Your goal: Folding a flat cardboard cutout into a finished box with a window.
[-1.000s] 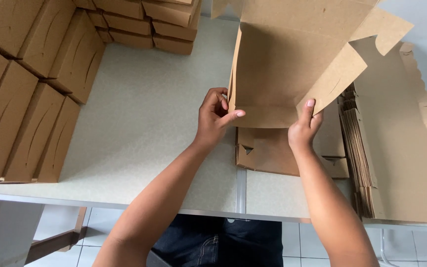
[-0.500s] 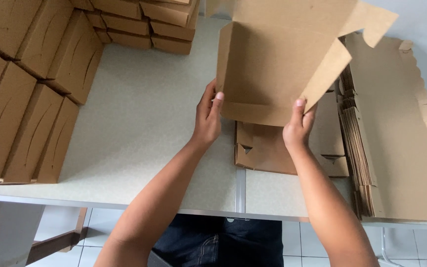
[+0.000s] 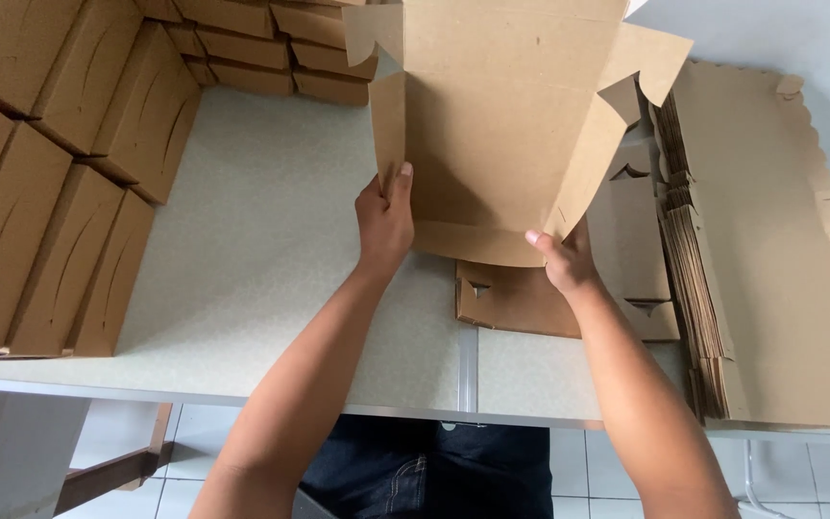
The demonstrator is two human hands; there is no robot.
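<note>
Box blank: a brown die-cut cardboard sheet [image 3: 501,125] held up above the table, partly folded; its left side panel stands bent forward, its right side panel angles outward, and tabbed flaps stick out at both upper corners; its lower edge hangs just over the flat pieces lying below.
Left hand: the left hand [image 3: 384,223] grips the lower end of the left side panel; fingers closed narrow on the cardboard edge, one fingertip showing against the panel's face.
Right hand: the right hand [image 3: 561,261] holds the lower right corner of the sheet; thumb laid on the front near the bottom fold, the other fingers tucked behind the panel and mostly hidden.
Under the sheet: a flat blank [image 3: 516,300] lies on the table just below the held sheet, with small notched slots cut in it; it touches the pile to its right.
Right side: a stack of flat blanks [image 3: 770,279] lies along the table's right part, its layered edges showing toward the hands; the top one has a scalloped rim.
Left side: rows of folded boxes [image 3: 60,192], closed and brown, stacked close together along the left edge; more folded boxes [image 3: 271,48] in layers at the far end.
Surface: a pale speckled table [image 3: 261,250] with a metal seam near the front edge; tiled floor below.
</note>
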